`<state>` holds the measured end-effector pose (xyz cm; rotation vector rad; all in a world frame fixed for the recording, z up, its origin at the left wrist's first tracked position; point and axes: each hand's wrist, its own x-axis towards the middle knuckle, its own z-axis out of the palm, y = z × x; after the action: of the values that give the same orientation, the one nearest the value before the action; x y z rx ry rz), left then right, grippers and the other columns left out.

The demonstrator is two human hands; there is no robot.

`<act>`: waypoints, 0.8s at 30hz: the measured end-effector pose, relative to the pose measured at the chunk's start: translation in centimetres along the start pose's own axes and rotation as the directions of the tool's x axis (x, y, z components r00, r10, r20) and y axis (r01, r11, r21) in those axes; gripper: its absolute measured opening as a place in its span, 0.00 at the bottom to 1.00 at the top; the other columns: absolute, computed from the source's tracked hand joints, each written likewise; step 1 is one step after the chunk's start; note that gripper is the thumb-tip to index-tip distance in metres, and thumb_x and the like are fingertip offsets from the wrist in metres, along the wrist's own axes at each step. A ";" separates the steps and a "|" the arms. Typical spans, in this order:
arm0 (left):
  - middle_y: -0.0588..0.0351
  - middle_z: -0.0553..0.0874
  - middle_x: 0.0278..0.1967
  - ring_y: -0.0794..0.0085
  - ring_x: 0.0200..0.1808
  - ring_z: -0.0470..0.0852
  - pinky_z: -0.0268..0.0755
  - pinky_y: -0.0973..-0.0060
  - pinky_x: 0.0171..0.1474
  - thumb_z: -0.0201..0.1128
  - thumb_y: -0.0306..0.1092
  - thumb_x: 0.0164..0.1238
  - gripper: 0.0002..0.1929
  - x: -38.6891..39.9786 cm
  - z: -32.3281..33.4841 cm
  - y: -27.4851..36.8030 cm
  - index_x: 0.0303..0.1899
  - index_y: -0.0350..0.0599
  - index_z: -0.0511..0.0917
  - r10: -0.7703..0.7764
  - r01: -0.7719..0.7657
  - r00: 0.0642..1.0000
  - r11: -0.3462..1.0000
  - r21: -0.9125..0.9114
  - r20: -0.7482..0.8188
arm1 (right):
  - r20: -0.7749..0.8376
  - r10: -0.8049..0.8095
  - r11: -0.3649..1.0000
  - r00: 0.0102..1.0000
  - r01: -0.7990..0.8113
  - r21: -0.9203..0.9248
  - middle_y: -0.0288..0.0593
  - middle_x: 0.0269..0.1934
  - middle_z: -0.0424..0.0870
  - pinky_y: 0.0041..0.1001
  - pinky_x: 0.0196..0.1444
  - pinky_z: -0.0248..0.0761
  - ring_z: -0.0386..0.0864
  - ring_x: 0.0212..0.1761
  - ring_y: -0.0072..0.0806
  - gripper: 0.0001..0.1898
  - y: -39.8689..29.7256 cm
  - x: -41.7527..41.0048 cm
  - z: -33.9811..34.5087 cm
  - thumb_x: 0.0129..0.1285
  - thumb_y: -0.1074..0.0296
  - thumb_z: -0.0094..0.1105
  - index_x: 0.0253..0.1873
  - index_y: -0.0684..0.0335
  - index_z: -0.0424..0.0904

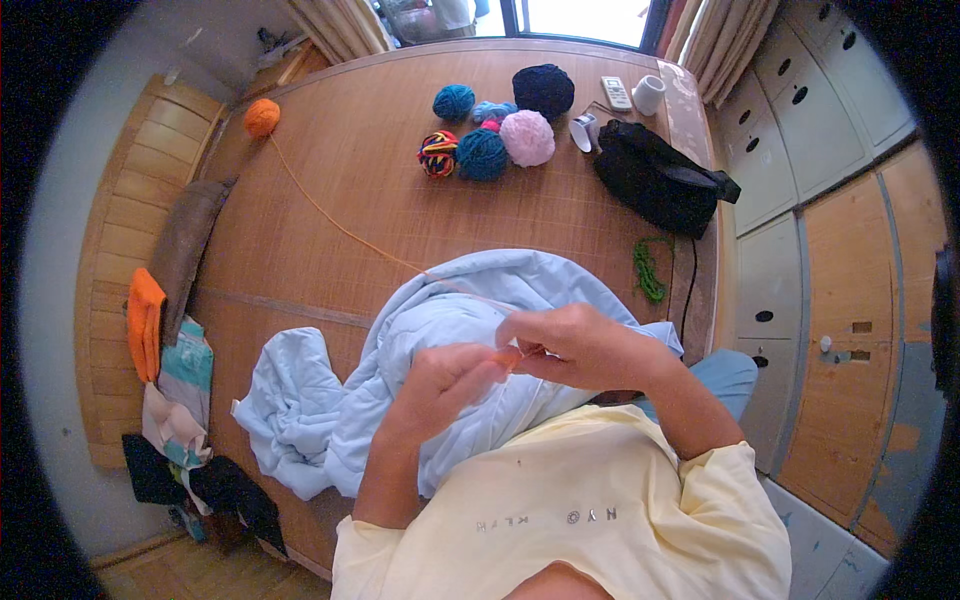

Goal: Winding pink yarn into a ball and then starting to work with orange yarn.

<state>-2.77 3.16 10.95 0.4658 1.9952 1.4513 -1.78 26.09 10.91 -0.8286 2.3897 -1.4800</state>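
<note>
My left hand (452, 384) pinches a small piece of orange yarn work (508, 358) between thumb and fingertips. Meeting it from the other side, my right hand (576, 346) has its fingers curled at the same piece, with the orange yarn strand (352, 235) running up to it. Whether a hook or needle is inside the right fingers is hidden. The strand stretches back across the mat to an orange yarn ball (262, 118) at the far left. Beneath both hands, a light blue quilt (457, 315) lies bunched over my lap.
Several yarn balls (481, 154) sit together at the back. On the right are a black bag (660, 176), a green yarn bundle (649, 271), a white cup (649, 94) and a remote control (616, 94). Folded orange cloth (145, 322) lies along the left edge; cabinets (832, 322) stand right.
</note>
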 end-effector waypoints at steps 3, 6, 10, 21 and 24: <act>0.62 0.80 0.25 0.83 0.26 0.73 0.67 0.81 0.30 0.59 0.36 0.75 0.12 0.0 -0.6 0.2 0.40 0.37 0.85 -0.021 0.020 0.999 1.000 -0.023 -0.028 | 0.040 0.085 0.996 0.996 -0.084 -0.029 0.49 0.37 0.83 0.41 0.37 0.74 0.83 0.37 0.47 0.08 -0.3 -0.5 -1.1 0.66 0.65 0.61 0.43 0.61 0.75; 0.63 0.79 0.24 0.84 0.25 0.72 0.66 0.81 0.28 0.58 0.38 0.76 0.14 -0.2 -1.2 -0.4 0.39 0.36 0.85 -0.050 0.050 0.999 0.999 0.019 0.022 | 0.030 -0.032 0.991 0.999 0.036 -0.126 0.47 0.35 0.81 0.41 0.37 0.73 0.82 0.36 0.47 0.06 0.6 -0.9 -1.4 0.64 0.67 0.62 0.40 0.60 0.76; 0.63 0.78 0.22 0.83 0.24 0.72 0.66 0.79 0.27 0.57 0.38 0.76 0.14 0.0 -0.5 -0.5 0.39 0.36 0.84 0.028 -0.032 0.991 0.999 0.026 0.132 | -0.050 -0.269 0.963 0.962 0.268 -0.033 0.45 0.32 0.78 0.40 0.35 0.72 0.80 0.34 0.46 0.04 -0.2 0.1 -1.9 0.64 0.69 0.60 0.38 0.60 0.76; 0.50 0.80 0.27 0.70 0.27 0.77 0.69 0.73 0.32 0.54 0.35 0.77 0.12 0.0 -0.4 0.0 0.39 0.35 0.80 0.052 -0.024 0.988 0.983 0.183 -0.148 | -0.082 -0.129 0.984 0.988 0.118 -0.130 0.48 0.31 0.79 0.42 0.36 0.74 0.81 0.34 0.47 0.05 3.7 0.2 3.6 0.64 0.68 0.57 0.37 0.62 0.74; 0.46 0.82 0.29 0.61 0.29 0.80 0.72 0.67 0.34 0.55 0.36 0.77 0.13 1.0 0.2 -0.2 0.37 0.36 0.80 0.127 -0.045 0.961 0.948 0.314 -0.247 | -0.019 -0.213 0.940 0.977 0.199 -0.276 0.45 0.29 0.76 0.40 0.35 0.74 0.80 0.32 0.44 0.04 2.1 -0.3 4.3 0.60 0.70 0.59 0.37 0.61 0.74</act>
<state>-3.35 3.90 10.47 0.5184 2.4607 1.3149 -0.29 23.76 6.98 -1.1483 2.6534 -1.2652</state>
